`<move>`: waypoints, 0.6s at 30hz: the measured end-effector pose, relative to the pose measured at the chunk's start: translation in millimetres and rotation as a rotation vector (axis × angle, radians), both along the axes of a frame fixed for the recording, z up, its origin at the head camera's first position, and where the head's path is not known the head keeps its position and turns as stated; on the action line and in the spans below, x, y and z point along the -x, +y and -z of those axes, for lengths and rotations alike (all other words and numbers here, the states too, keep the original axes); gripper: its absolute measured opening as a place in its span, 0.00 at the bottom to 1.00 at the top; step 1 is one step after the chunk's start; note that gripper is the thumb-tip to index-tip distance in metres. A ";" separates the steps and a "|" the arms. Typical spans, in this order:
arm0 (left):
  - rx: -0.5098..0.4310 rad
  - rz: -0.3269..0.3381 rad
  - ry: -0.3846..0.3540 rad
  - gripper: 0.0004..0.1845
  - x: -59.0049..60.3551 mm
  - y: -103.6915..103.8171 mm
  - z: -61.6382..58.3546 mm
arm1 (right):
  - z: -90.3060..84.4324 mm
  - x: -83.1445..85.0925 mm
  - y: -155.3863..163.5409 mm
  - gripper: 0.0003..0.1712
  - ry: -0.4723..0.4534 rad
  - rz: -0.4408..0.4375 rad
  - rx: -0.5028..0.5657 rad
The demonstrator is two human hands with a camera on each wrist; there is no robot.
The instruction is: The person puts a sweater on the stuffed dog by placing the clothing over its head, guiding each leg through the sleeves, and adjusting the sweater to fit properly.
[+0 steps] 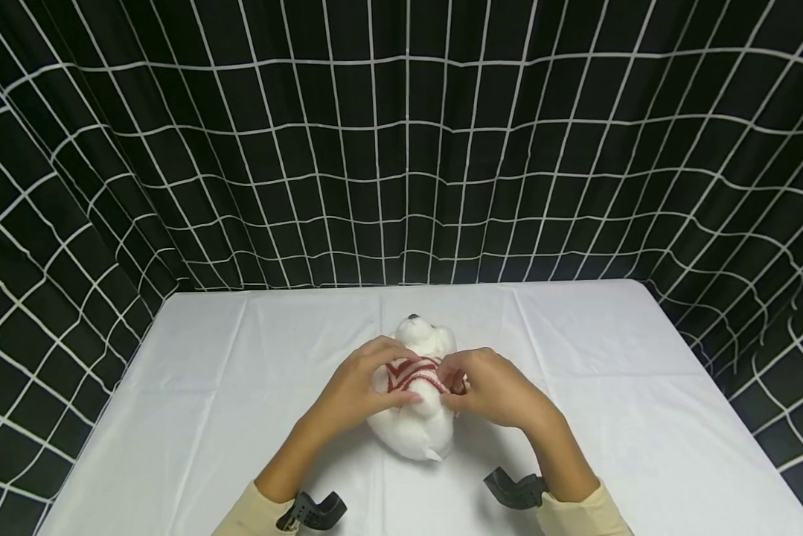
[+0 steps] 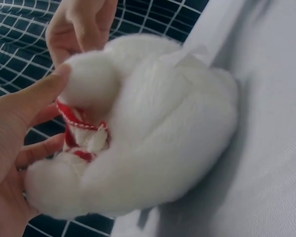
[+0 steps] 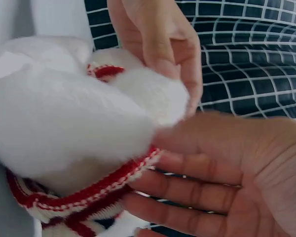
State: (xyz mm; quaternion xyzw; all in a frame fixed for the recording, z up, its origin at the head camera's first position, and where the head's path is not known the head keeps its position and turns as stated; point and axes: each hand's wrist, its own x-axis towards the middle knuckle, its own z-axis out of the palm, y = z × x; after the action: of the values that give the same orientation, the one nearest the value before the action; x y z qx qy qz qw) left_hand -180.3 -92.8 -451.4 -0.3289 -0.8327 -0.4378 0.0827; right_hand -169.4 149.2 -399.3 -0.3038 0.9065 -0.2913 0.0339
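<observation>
A white plush bear lies on the table, its dark nose toward the far edge and its rounded bottom toward me. Round its body is a red-and-white knitted sweater. My left hand grips the bear's left side, thumb on a stubby white limb and fingers reaching behind it. From the right, my right hand pinches the bear, its thumb on the white fur and fingers at the sweater's knitted edge. Part of the sweater is hidden behind the hands.
A white cloth with fold creases covers the table. Black curtains with a white grid stand behind it and on both sides. Black camera mounts sit on the wrists, below light sleeves.
</observation>
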 end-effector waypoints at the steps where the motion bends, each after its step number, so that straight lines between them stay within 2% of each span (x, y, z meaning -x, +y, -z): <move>1: 0.005 -0.008 0.004 0.27 -0.2 0.7 0.0 | 0.4 0.5 -0.1 0.08 0.004 -0.010 0.008; 5: 0.026 -0.037 0.035 0.24 -0.2 5.7 -0.1 | 1.4 1.2 -1.0 0.11 0.001 -0.041 0.113; 10: 0.052 -0.079 0.073 0.24 0.9 11.5 -0.7 | 1.9 -3.8 -1.6 0.11 -0.081 -0.089 0.274; 13: 0.078 -0.110 0.107 0.27 2.2 14.6 -0.5 | 3.5 -7.4 -3.7 0.11 -0.096 -0.120 0.290; 18: 0.121 -0.178 0.202 0.28 4.7 22.9 -1.2 | 4.5 -11.0 -4.4 0.13 -0.062 -0.162 0.295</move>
State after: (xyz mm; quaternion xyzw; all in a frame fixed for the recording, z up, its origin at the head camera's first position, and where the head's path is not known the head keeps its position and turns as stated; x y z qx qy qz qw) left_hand -185.0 -69.9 -450.2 -0.3002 -0.8710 -0.3423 0.1844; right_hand -158.5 144.8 -403.9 -0.3682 0.8251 -0.4266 0.0403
